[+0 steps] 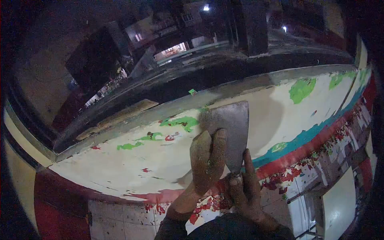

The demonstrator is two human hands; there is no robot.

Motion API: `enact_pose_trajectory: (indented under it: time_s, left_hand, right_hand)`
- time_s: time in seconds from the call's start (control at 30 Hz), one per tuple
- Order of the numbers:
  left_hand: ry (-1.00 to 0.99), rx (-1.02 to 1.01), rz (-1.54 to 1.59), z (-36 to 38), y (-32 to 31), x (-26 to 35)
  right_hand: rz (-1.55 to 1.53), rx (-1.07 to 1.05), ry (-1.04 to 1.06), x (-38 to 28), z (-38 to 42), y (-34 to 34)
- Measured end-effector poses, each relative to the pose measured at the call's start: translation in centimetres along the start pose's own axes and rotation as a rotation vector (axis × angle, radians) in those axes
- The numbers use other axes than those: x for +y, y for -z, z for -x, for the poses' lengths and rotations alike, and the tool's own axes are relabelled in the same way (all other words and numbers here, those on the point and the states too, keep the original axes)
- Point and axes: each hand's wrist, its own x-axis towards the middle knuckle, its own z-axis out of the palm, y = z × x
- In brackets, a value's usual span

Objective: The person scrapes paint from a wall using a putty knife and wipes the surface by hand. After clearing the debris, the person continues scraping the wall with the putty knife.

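Observation:
A wide metal paint scraper (237, 130) points upward, its blade flat against the low wall (148, 168) with patchy cream paint. My right hand (245, 191) is closed around the scraper's handle, with one finger stretched along the blade's lower right edge. My left hand (209, 158) grips the left side of the blade, its fingers pressed together. The blade's top edge lies just under the grey ledge. Left of it, green paint patches (182, 121) show through the cream. The handle is mostly hidden by my right hand.
Red and green paint flakes (290, 173) litter the tiled floor (128, 218) along the wall's foot. A teal and red band (296, 144) runs along the wall's lower right. A wood strip (124, 114) lies on the ledge. Beyond is a dark street with lights. A pale panel (339, 202) stands at lower right.

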Motion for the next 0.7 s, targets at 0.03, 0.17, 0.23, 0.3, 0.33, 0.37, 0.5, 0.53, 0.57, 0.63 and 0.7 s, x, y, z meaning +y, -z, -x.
enact_pose_trajectory:
  time_s: [0.03,0.17,0.23,0.3,0.33,0.37,0.5,0.53,0.57,0.63,0.7]
  left_hand:
    - [0.022,-0.017,0.031,0.1,0.0,0.2]
    - [0.091,-0.026,0.110,-0.3,0.2,0.3]
    - [0.131,-0.023,0.121,0.0,0.2,0.3]
    - [0.144,-0.031,0.126,0.1,0.2,0.9]
    - [0.117,-0.042,0.106,0.0,0.3,0.6]
    - [0.087,-0.044,0.088,-0.1,0.3,0.1]
    - [0.116,-0.053,0.108,0.2,0.2,0.0]
    - [0.017,-0.035,0.057,0.4,0.2,-0.2]
    - [-0.091,-0.013,0.008,0.4,0.0,-0.6]
    - [-0.082,-0.010,0.021,-0.3,-0.1,-0.2]
    - [0.174,-0.076,0.135,-0.9,0.3,0.5]
  right_hand:
    - [-0.045,-0.016,-0.012,0.1,0.3,0.2]
    - [-0.109,-0.023,-0.058,-0.2,-0.1,0.1]
    - [-0.090,-0.015,-0.084,-0.3,0.0,0.0]
    - [-0.086,-0.022,-0.071,-0.3,0.2,0.2]
    - [-0.087,-0.006,-0.074,-0.4,0.1,0.1]
    - [-0.084,0.005,-0.070,-0.6,-0.1,0.0]
    - [-0.025,-0.016,-0.116,-1.3,-0.2,0.2]
    - [-0.062,-0.014,-0.083,-1.0,0.2,0.1]
    - [-0.098,-0.012,-0.038,-0.4,0.6,0.2]
    - [-0.111,-0.020,0.016,-0.2,0.0,0.2]
    - [-0.083,-0.026,0.005,-0.4,-1.1,0.1]
